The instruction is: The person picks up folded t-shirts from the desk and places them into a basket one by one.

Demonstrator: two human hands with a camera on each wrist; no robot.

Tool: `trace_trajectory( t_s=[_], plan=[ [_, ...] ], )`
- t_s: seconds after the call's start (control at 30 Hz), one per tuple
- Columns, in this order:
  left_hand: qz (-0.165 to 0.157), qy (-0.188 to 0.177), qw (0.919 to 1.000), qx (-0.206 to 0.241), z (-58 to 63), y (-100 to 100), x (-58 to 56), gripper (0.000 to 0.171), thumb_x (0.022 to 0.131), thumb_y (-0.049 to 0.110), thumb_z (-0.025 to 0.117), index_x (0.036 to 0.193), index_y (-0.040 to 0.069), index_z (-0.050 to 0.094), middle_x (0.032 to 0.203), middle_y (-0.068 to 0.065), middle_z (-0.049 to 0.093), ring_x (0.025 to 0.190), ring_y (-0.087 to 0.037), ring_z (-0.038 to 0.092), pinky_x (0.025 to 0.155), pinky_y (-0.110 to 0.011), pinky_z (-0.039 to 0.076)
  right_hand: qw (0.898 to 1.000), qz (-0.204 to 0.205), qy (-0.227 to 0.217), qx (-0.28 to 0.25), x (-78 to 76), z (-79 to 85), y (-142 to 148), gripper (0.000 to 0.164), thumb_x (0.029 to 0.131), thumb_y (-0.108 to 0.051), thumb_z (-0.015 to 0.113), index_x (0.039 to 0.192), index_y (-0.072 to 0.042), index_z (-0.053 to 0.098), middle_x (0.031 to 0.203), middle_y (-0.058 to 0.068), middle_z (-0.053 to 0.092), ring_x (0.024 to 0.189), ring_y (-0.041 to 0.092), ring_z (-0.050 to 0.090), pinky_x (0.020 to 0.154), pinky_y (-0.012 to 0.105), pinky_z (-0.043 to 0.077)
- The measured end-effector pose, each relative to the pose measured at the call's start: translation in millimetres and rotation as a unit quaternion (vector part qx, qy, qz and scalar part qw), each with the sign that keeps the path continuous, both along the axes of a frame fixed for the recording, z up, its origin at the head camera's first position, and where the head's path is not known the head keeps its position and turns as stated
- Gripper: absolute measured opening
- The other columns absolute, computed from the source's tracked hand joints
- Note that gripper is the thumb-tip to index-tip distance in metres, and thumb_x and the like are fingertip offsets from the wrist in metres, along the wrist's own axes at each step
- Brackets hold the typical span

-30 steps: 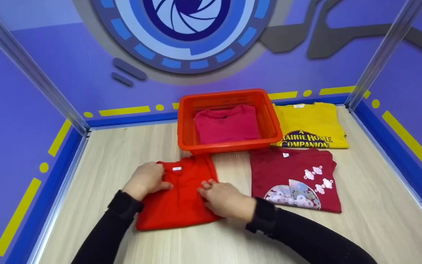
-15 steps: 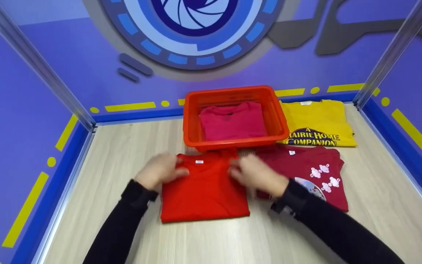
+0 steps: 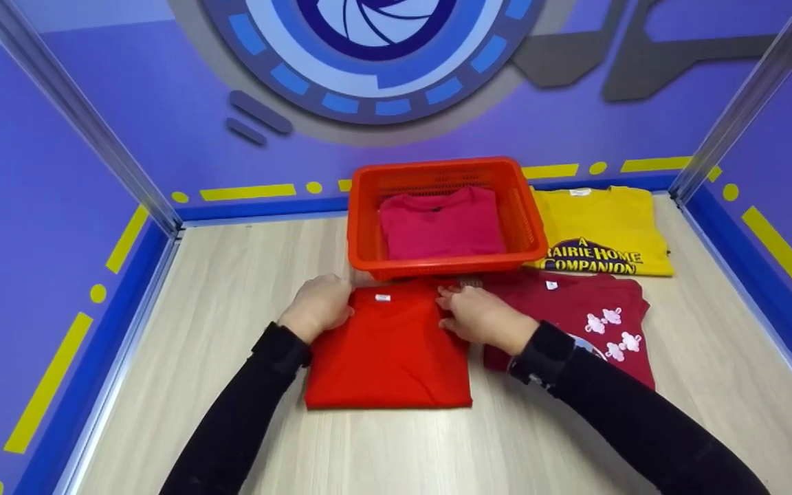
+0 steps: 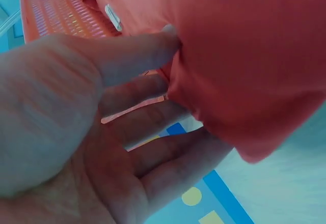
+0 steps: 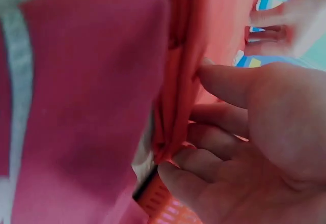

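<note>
A red folded T-shirt (image 3: pixel 389 357) with a white neck label lies on the table in front of the basket. My left hand (image 3: pixel 320 307) pinches its left edge near the collar; in the left wrist view the thumb is on top and the fingers reach beneath the cloth. On the opposite edge, my right hand (image 3: pixel 482 317) pinches the shirt, its thumb on the upper face and fingers against the folded layers (image 5: pixel 175 102). Partly under the right hand and forearm lies a dark red folded T-shirt (image 3: pixel 616 316) with pale flower prints.
An orange-red plastic basket (image 3: pixel 447 266) stands behind the red shirt, with a pink folded T-shirt (image 3: pixel 441 230) inside. To its right, a yellow folded T-shirt (image 3: pixel 602 220) with printed lettering lies by the back wall. Blue-purple panels (image 3: pixel 45 227) enclose the table.
The red shirt has been straightened and sits farther right in the head view. Both hands have moved from its middle up to the side edges near the collar and now grip them.
</note>
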State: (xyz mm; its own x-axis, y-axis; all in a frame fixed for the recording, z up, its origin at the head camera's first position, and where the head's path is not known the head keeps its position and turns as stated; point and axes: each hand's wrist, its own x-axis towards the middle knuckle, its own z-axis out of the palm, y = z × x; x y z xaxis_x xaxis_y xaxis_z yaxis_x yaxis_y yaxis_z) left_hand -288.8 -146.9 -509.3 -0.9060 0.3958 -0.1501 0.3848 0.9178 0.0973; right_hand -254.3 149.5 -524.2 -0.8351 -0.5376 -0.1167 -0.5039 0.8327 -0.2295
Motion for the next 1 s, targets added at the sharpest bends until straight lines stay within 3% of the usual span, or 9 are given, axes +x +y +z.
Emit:
trace_trajectory(
  t_s=[0.1, 0.23, 0.3, 0.47, 0.57, 0.7, 0.8, 0.9, 1.0],
  plan=[
    [0.005, -0.006, 0.9998, 0.020, 4.1, -4, -2.9, 0.013, 0.084, 0.022, 0.074, 0.092, 0.011, 0.072, 0.094, -0.012, 0.070, 0.079, -0.028, 0.063, 0.070, -0.043, 0.053, 0.997, 0.002, 0.054, -0.049, -1.0, 0.8, 4, 0.024, 0.093, -0.026, 0.069, 0.110, -0.009, 0.072, 0.108, 0.013, 0.074, 0.096, 0.030, 0.072, 0.085, 0.043, 0.058],
    [0.004, -0.013, 0.9982, 0.058, 5.2, -13, -10.3, 0.026, 0.089, 0.020, 0.068, 0.115, 0.017, 0.073, 0.102, -0.010, 0.072, 0.083, -0.027, 0.064, 0.074, -0.042, 0.054, 0.986, -0.019, 0.140, -0.088, -1.4, -3.0, 4, 0.009, 0.092, -0.020, 0.066, 0.088, -0.012, 0.064, 0.074, 0.005, 0.064, 0.073, 0.026, 0.069, 0.065, 0.042, 0.057],
    [0.001, -0.026, 0.9965, 0.080, 3.4, -16, -14.7, 0.034, 0.092, 0.019, 0.066, 0.126, 0.020, 0.069, 0.112, -0.009, 0.071, 0.090, -0.026, 0.064, 0.082, -0.042, 0.054, 0.985, -0.035, 0.149, -0.082, -1.5, -5.7, 2, 0.010, 0.092, -0.021, 0.066, 0.090, -0.011, 0.064, 0.077, 0.005, 0.064, 0.073, 0.029, 0.070, 0.063, 0.044, 0.057],
    [0.000, -0.072, 0.9911, 0.112, -3.5, -20, -20.2, 0.038, 0.093, 0.020, 0.068, 0.131, 0.015, 0.066, 0.123, -0.011, 0.067, 0.103, -0.026, 0.060, 0.096, -0.041, 0.051, 0.988, -0.068, 0.127, -0.052, -4.5, -12.6, -6, 0.016, 0.093, -0.023, 0.067, 0.094, -0.008, 0.065, 0.086, 0.010, 0.067, 0.077, 0.035, 0.070, 0.065, 0.047, 0.058],
    [-0.004, -0.075, 0.9930, 0.091, -6.7, -20, -18.9, 0.040, 0.093, 0.021, 0.067, 0.133, 0.015, 0.065, 0.123, -0.011, 0.064, 0.107, -0.026, 0.060, 0.100, -0.042, 0.050, 0.986, -0.083, 0.140, -0.039, -4.3, -16.4, -13, 0.018, 0.094, -0.023, 0.066, 0.096, -0.006, 0.064, 0.091, 0.011, 0.068, 0.080, 0.035, 0.069, 0.067, 0.048, 0.057],
    [-0.005, -0.077, 0.9946, 0.070, -8.1, -18, -15.6, 0.040, 0.093, 0.020, 0.064, 0.132, 0.011, 0.063, 0.124, -0.012, 0.063, 0.103, -0.026, 0.060, 0.098, -0.041, 0.051, 0.982, -0.094, 0.164, -0.016, -3.0, -18.9, -20, 0.019, 0.093, -0.022, 0.065, 0.095, -0.004, 0.065, 0.093, 0.012, 0.068, 0.082, 0.036, 0.068, 0.069, 0.049, 0.057],
    [0.002, -0.080, 0.9937, 0.078, -8.5, -16, -17.2, 0.039, 0.092, 0.020, 0.064, 0.128, 0.007, 0.065, 0.121, -0.012, 0.063, 0.097, -0.026, 0.058, 0.093, -0.040, 0.051, 0.981, -0.094, 0.170, -0.005, -4.7, -19.9, -23, 0.019, 0.092, -0.019, 0.064, 0.098, -0.001, 0.066, 0.094, 0.015, 0.068, 0.088, 0.037, 0.065, 0.078, 0.046, 0.056],
    [-0.001, -0.070, 0.9939, 0.085, -10.9, -17, -20.6, 0.035, 0.089, 0.020, 0.065, 0.122, 0.008, 0.068, 0.114, -0.010, 0.064, 0.092, -0.024, 0.057, 0.089, -0.037, 0.051, 0.984, -0.083, 0.158, -0.003, -7.8, -22.0, -23, 0.023, 0.092, -0.018, 0.063, 0.100, 0.004, 0.066, 0.096, 0.020, 0.066, 0.095, 0.038, 0.061, 0.089, 0.046, 0.050],
    [-0.016, -0.066, 0.9928, 0.098, -14.5, -20, -20.8, 0.027, 0.087, 0.020, 0.065, 0.112, 0.011, 0.070, 0.103, -0.006, 0.065, 0.086, -0.021, 0.057, 0.083, -0.034, 0.050, 0.988, -0.087, 0.126, -0.030, -7.7, -25.3, -21, 0.024, 0.090, -0.018, 0.064, 0.099, 0.004, 0.065, 0.096, 0.021, 0.065, 0.097, 0.040, 0.062, 0.091, 0.047, 0.049]
  ],
)
